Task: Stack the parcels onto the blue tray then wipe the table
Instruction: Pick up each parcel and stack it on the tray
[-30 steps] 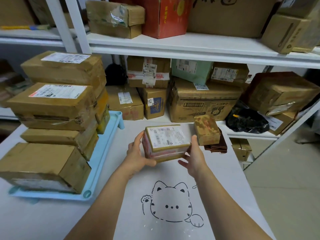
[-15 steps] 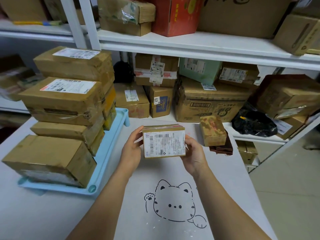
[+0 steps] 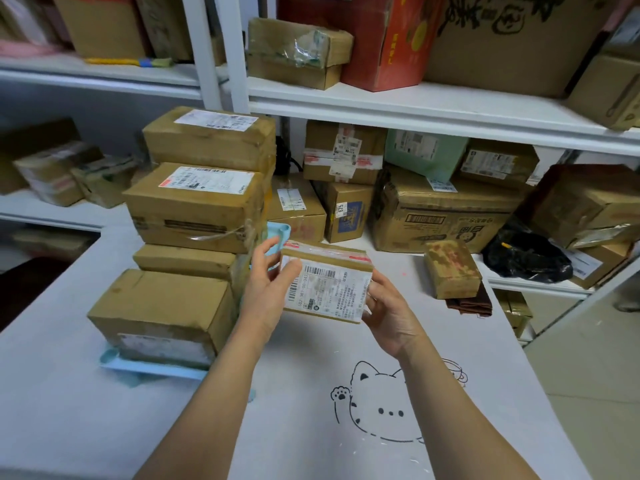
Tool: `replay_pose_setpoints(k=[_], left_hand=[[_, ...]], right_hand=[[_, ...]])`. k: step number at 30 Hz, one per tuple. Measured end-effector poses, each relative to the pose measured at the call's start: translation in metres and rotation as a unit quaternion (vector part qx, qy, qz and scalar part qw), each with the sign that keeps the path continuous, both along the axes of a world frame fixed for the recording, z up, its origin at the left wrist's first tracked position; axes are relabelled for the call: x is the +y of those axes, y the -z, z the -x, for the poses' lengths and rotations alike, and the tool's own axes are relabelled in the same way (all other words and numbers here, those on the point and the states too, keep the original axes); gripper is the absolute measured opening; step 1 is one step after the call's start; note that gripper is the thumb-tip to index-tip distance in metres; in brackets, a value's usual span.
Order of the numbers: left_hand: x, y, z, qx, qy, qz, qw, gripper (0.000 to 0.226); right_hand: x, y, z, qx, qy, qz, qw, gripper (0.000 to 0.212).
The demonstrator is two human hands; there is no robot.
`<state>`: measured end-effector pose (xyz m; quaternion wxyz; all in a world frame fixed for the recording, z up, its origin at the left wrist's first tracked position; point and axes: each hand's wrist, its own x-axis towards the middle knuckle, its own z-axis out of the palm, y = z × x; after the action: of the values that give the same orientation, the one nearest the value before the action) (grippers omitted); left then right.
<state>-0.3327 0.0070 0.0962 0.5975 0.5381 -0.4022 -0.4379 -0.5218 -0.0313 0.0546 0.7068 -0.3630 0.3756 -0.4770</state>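
Since the earlier frame the parcel (image 3: 327, 289) has drifted left, away from the small box and toward the tray, with its label still turned up to the camera. At left the tray (image 3: 156, 368) sits on the table (image 3: 86, 410) and carries the stack (image 3: 194, 202), which is several boxes high and covers most of it; only the tray's near lip and far corner show. The left hand (image 3: 266, 289) grips the parcel's left end, thumb on the label and fingers behind. The parcel hangs above the table just beside the stack, in front of the tray's far corner. The right hand (image 3: 388, 310) clamps its lower right end, fingers curled around the edge. Further right the small box (image 3: 452, 268) rests on the table, its near end on a brown cloth (image 3: 469, 304). This looks like the stacking step, nearly done: one parcel in the air, one still to fetch, and wiping not yet begun. Next the parcel probably needs lifting to the top of the stack or slotting into a gap. From this angle I cannot tell whether any bare tray is left on the right side, so a flat, centred placement seems safest.
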Motion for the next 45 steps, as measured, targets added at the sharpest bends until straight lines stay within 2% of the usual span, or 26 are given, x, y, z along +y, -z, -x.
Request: replay_pose_setpoints(k=[2,5,12,16,23,32,42,45], left_hand=[[0.007,-0.002,-0.011,0.002,-0.022,0.009,1.000,0.030],[0.022,-0.002,-0.031,-0.041,-0.055,0.031,0.997,0.013],[0.051,0.000,-0.084,-0.073,-0.169,0.025,0.983,0.020],[0.059,-0.001,-0.111,-0.100,-0.238,-0.003,0.966,0.022],[0.054,-0.001,-0.153,-0.108,-0.269,-0.069,0.955,0.037],[0.043,0.007,-0.167,-0.150,-0.259,-0.129,0.945,0.051],[0.041,-0.010,-0.160,-0.174,-0.264,-0.100,0.944,0.041],[0.040,-0.024,-0.149,-0.265,-0.296,-0.074,0.915,0.038]], right_hand=[[0.005,-0.003,-0.011,0.004,0.002,-0.005,1.000,0.078],[0.015,-0.009,-0.031,0.048,0.002,-0.019,0.999,0.061],[0.030,-0.028,-0.098,0.198,-0.039,-0.001,0.979,0.042],[0.032,-0.040,-0.140,0.277,-0.072,0.012,0.958,0.053],[0.028,-0.045,-0.190,0.375,-0.084,0.008,0.923,0.063],[0.022,-0.054,-0.207,0.418,-0.027,0.029,0.908,0.045],[0.025,-0.059,-0.203,0.396,-0.017,0.014,0.918,0.040],[0.023,-0.061,-0.198,0.392,0.004,0.008,0.920,0.048]])
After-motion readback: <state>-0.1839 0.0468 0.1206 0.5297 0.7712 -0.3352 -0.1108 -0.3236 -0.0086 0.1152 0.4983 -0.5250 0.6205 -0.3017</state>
